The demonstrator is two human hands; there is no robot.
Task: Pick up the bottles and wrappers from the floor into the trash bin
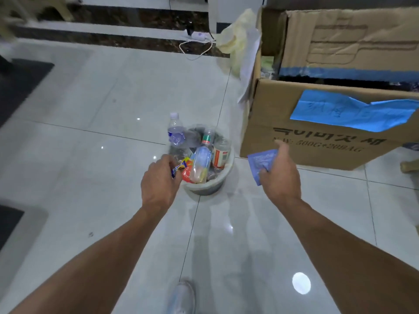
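Note:
A small grey trash bin (223,182) stands on the tiled floor, filled with several plastic bottles; a clear one with a white cap (175,132) sticks up at its back left. My left hand (159,182) hovers at the bin's left rim, shut on a small yellow and blue wrapper (180,167). To the right of the bin, my right hand (280,175) is shut on a flat blue wrapper (260,163), held above the floor.
A large open cardboard box (317,137) with blue tape stands close to the right of the bin. Behind it lies a pale plastic bag (235,39) and a white cable (195,47). Dark mats (20,82) lie at the left. My shoe (182,298) shows at the bottom.

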